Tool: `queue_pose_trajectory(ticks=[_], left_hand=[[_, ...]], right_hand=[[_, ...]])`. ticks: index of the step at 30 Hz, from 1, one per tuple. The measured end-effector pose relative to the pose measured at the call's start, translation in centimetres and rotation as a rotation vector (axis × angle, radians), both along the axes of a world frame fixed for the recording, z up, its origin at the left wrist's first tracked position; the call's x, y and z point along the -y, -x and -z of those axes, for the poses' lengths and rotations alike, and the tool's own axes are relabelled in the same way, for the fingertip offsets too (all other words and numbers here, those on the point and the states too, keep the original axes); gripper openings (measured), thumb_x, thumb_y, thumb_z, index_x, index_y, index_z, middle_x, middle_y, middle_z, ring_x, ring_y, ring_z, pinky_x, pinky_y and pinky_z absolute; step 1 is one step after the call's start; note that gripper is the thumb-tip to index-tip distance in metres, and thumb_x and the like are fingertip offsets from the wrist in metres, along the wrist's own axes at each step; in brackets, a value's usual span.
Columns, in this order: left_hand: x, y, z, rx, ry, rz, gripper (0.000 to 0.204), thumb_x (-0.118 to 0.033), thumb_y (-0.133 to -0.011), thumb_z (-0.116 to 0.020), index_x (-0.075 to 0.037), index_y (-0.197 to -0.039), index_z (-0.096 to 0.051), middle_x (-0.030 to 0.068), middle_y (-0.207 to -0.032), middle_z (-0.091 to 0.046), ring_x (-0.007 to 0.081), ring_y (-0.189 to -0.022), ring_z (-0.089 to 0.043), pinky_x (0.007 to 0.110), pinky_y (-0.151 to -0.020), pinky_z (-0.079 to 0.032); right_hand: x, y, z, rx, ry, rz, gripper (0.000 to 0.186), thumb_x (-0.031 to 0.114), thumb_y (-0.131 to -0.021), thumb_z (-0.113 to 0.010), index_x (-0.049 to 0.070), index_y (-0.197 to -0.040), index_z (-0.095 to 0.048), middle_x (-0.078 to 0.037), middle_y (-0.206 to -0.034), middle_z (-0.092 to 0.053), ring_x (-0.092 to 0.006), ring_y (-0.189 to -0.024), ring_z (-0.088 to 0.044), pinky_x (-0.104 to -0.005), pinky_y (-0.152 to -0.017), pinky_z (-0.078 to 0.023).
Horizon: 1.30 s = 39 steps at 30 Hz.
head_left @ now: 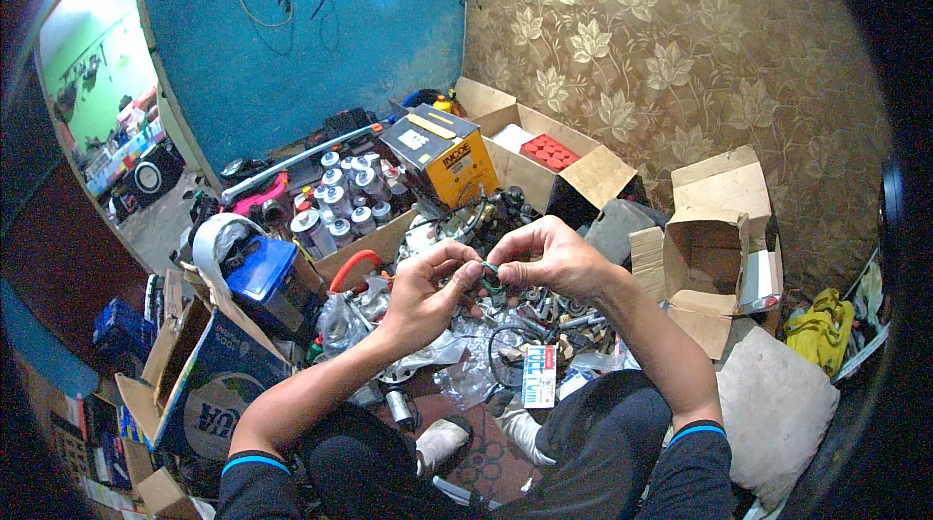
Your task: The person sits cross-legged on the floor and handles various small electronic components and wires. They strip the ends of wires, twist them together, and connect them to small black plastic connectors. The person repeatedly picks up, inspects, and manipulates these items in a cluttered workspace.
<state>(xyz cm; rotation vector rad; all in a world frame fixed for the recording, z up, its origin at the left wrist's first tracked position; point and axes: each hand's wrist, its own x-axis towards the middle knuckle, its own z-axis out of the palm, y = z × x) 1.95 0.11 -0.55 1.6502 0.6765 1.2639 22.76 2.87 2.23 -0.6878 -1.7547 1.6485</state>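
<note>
Both of my hands are raised in front of me over a heap of metal parts (569, 321). Between them is a small, thin green piece (489, 268), too small to make out its kind. My left hand (428, 292) pinches it from the left with thumb and forefinger. From the other side, my right hand (554, 256) grips it the same way, and the two sets of fingertips nearly meet. The fingers partly hide the piece. Below the hands, clear plastic bags (471, 364) lie among the parts, with a small white, blue and red packet (539, 376) by my knee.
Several capped plastic containers (335, 199) stand back left beside a yellow-and-grey box (457, 165). Cardboard boxes (714, 253) sit at the right, near a grey cushion (777, 413) and a yellow bag (818, 330). A blue battery-like case (267, 272) and an open carton (209, 384) are at left.
</note>
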Motion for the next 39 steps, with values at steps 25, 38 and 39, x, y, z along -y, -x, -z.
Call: queue_pose_trajectory(ticks=[25,38,39], left_hand=[[-0.4,0.2,0.0,-0.073,-0.031,-0.049,0.021,-0.011,-0.092,-0.060,0.005,-0.105,-0.062,0.0062,-0.078,-0.063,0.0091,-0.064,-0.060,0.023,-0.050,-0.053],[-0.7,0.2,-0.3,-0.079,-0.046,-0.091,0.017,-0.008,-0.089,-0.063,0.004,-0.100,-0.065,0.0070,-0.079,-0.066,0.0094,-0.065,-0.062,0.023,-0.054,-0.054],[-0.6,0.2,-0.3,-0.088,-0.081,-0.098,0.016,-0.007,-0.089,-0.063,0.004,-0.100,-0.065,0.0069,-0.079,-0.067,0.0092,-0.064,-0.062,0.023,-0.054,-0.054]], right_hand=[[-0.1,0.4,0.5,0.117,-0.307,0.122,0.016,0.012,-0.085,-0.068,-0.001,-0.094,-0.067,-0.004,-0.082,-0.068,-0.0087,-0.071,-0.061,-0.0261,-0.065,-0.050],[0.8,-0.5,-0.6,0.129,-0.261,0.197,0.020,0.013,-0.083,-0.070,-0.001,-0.097,-0.069,-0.007,-0.088,-0.070,-0.0106,-0.081,-0.063,-0.0263,-0.073,-0.051],[1.0,-0.5,-0.7,0.161,-0.312,0.191,0.021,0.013,-0.082,-0.071,-0.001,-0.096,-0.069,-0.007,-0.087,-0.070,-0.0105,-0.080,-0.063,-0.0262,-0.073,-0.051]])
